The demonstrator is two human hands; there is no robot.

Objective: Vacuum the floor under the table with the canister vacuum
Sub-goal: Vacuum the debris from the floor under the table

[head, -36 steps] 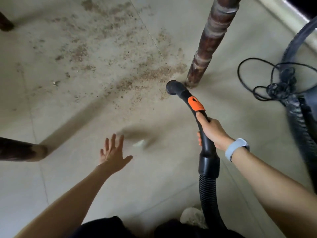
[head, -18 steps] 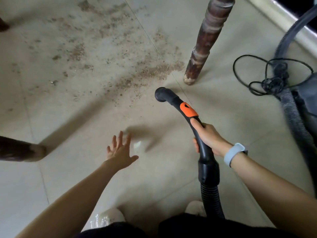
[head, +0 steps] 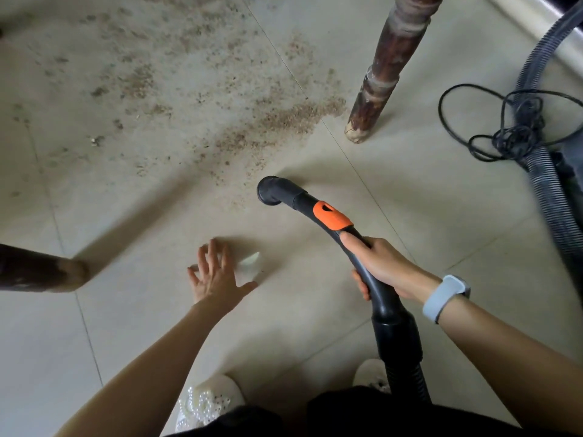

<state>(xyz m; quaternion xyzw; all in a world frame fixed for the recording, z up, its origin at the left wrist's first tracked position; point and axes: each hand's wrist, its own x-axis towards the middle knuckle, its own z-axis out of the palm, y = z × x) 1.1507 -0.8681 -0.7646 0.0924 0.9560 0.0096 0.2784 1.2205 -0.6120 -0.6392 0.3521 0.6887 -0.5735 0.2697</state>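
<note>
Right hand [head: 383, 266] grips the vacuum handle [head: 356, 250], left hand [head: 217, 275] spread wide, holding nothing. Nozzle [head: 271, 190] sits mid-floor at the crumbs [head: 277, 121] edge, so imo push fwd slowly twd the table leg [head: 378, 83], keep it low.

Pale beige floor tiles [head: 410, 190] with thin grey grout lines, speckled far left with brown sawdust-like debris [head: 284, 121]. A dark reddish-brown table leg [head: 381, 77], worn pale at its foot, stands far right; another dark brown leg [head: 34, 269] lies at the left edge. The vacuum handle [head: 362, 263] is black with a bright orange slider [head: 331, 216]. A grey ribbed hose [head: 549, 184] and black cord [head: 511, 130] sit right. A light blue-grey wristband [head: 444, 298] is on the right wrist. Near, white slippers [head: 205, 402] carry pearl beads.
</note>
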